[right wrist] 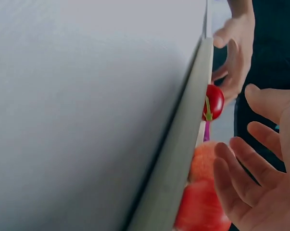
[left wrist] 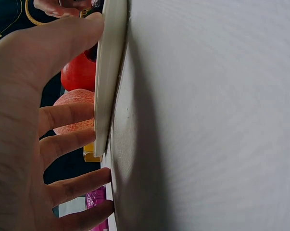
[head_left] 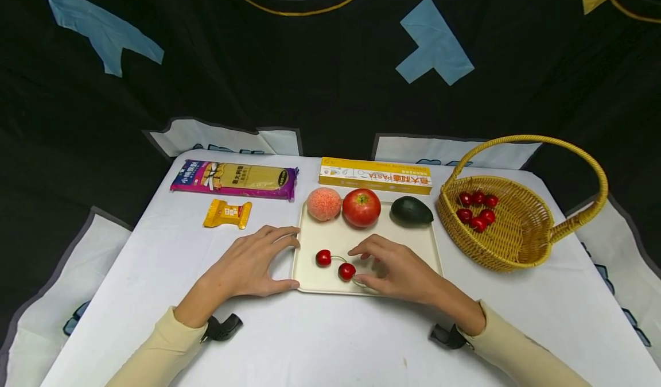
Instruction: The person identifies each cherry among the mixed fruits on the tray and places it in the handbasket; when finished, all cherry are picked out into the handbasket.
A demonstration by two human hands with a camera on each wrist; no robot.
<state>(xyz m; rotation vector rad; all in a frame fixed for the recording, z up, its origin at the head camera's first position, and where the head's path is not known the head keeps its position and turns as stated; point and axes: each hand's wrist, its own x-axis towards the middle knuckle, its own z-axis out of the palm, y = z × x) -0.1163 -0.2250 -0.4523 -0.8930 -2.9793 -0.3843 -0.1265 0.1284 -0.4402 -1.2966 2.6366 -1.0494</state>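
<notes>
A cream tray holds a peach, a red apple and a dark green avocado along its far side. Two red cherries, a left one and a right one, lie with their stems nearer the front. My left hand is at the tray's left edge, fingers spread; in the left wrist view its thumb touches the tray wall. Over the tray, my right hand hovers just right of the cherries, fingers loosely bent. The right wrist view shows nothing in its grasp.
At the right stands a yellow wicker basket with a tall handle and several cherries inside. Behind the tray lies a yellow pasta box. A purple noodle bag and a small orange-yellow packet are at the left.
</notes>
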